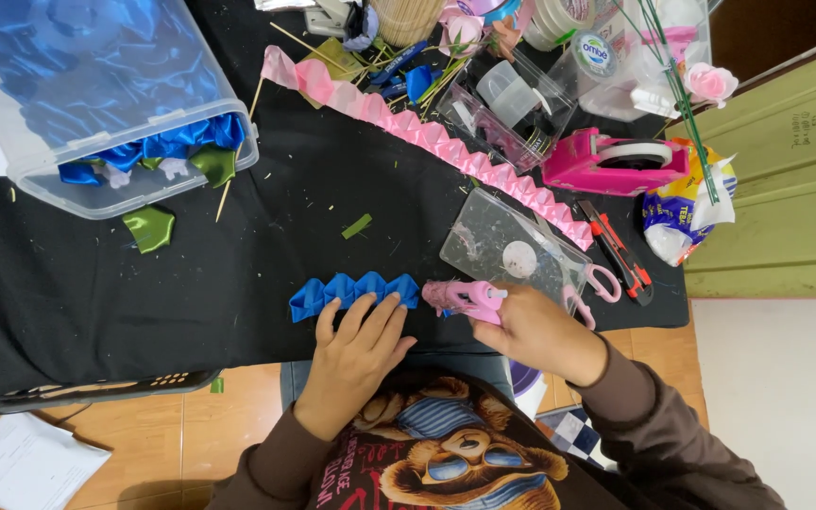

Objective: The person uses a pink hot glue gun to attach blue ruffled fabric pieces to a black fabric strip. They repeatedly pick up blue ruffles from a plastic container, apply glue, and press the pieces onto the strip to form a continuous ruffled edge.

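Note:
A folded blue satin ribbon strip (351, 289) lies on the black cloth (191, 283) near the table's front edge. My left hand (359, 351) rests flat on it, fingers spread over its lower edge. My right hand (540, 332) grips a pink stapler-like tool (465, 297), whose tip meets the ribbon's right end. A long pleated pink ribbon strip (427, 132) runs diagonally across the table behind.
A clear plastic bin (40, 179) of blue and green ribbon pieces stands at the back left. A clear lid (498, 247), pink scissors (597, 283), a red utility knife (620, 255), a pink tape dispenser (611, 162) and craft clutter fill the right and back.

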